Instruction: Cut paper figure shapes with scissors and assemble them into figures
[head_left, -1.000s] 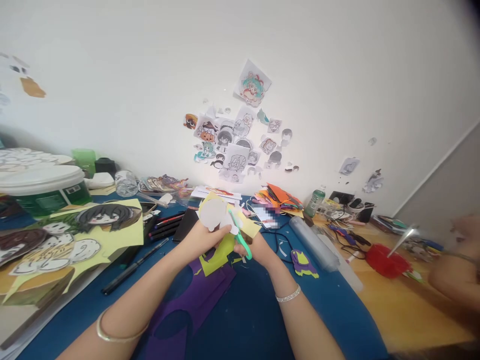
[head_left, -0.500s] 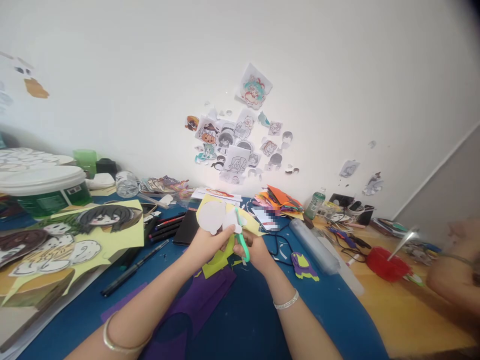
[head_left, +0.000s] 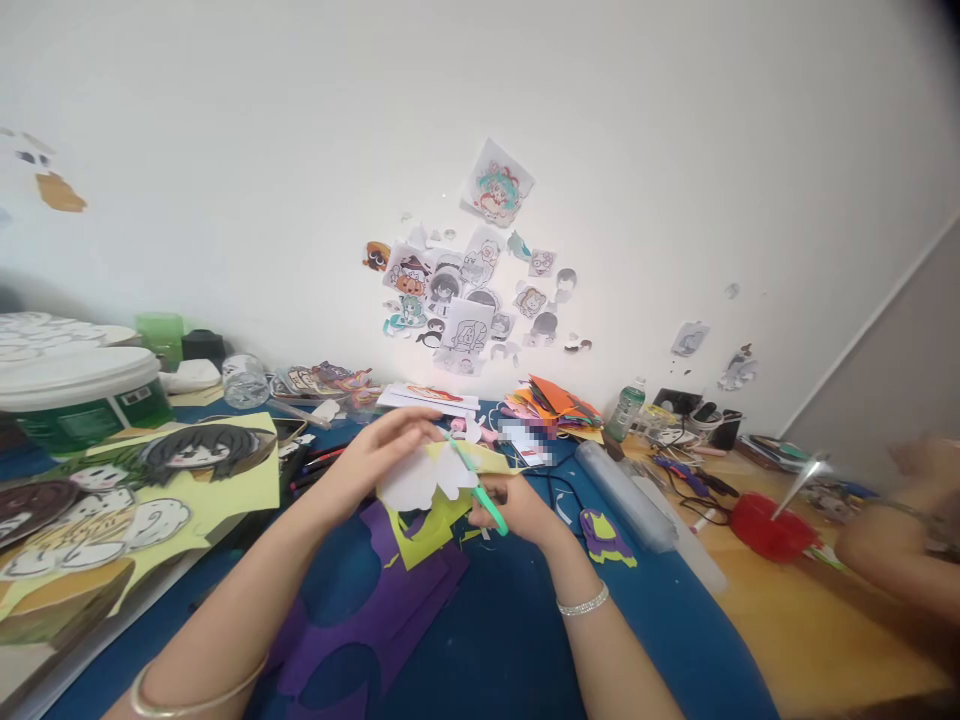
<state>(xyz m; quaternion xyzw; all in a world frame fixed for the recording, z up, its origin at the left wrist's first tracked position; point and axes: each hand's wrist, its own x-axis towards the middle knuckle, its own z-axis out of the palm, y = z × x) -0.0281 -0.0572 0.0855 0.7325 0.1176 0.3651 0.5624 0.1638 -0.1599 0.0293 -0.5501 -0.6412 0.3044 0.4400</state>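
Observation:
My right hand (head_left: 519,505) is closed round the handles of a pair of green scissors (head_left: 491,508), whose blades point up and to the left. The blades lie against the right side of a white paper cutout (head_left: 409,485) with a wavy edge. From the far left, my left hand (head_left: 394,440) holds the cutout, its fingers bent over the upper edge; the thumb is hidden. Pale yellow paper (head_left: 491,461) shows behind the blades. Below on the blue table lie a bright yellow paper scrap (head_left: 424,542) and purple sheets (head_left: 416,600) with round holes.
At the left, a white-lidded tub (head_left: 79,375) stands behind drawings on yellow paper (head_left: 247,455). A clear plastic roll (head_left: 626,495), a purple and yellow cutout (head_left: 606,540) and a red bowl (head_left: 772,525) are at the right. Another person's arm (head_left: 892,550) reaches in at the right edge.
My left hand has moved from the cutout's near edge to its far left side, and the cutout has turned and dropped lower. The scissors have tilted further to the left.

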